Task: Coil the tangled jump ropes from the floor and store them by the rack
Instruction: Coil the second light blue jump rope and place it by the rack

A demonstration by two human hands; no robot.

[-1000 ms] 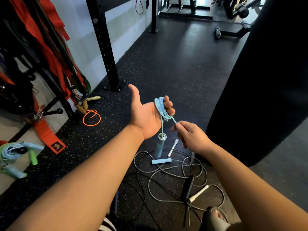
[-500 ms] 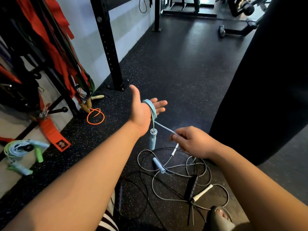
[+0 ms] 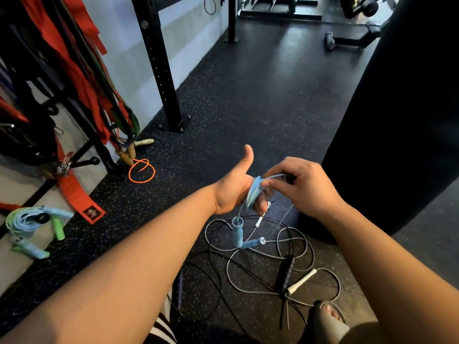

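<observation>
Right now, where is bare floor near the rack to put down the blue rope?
For the blue rope, bare floor lies between the orange rope and the tangled ropes; a wider patch opens beyond the black post. Crowded: the tangle, and around the stored coils.

A black punching bag [image 3: 402, 120] fills the right from 1 to 4 o'clock, with a grey slipper [image 3: 325, 324] on the speckled floor [image 3: 248, 108] at 5 o'clock. A black steel upright [image 3: 159, 70] stands at 11 o'clock; red bands [image 3: 74, 63] hang at 10, and a red strap [image 3: 74, 192] lies at 9.

head view, forward-down, close over hands [image 3: 278, 189], floor [image 3: 260, 100].
</observation>
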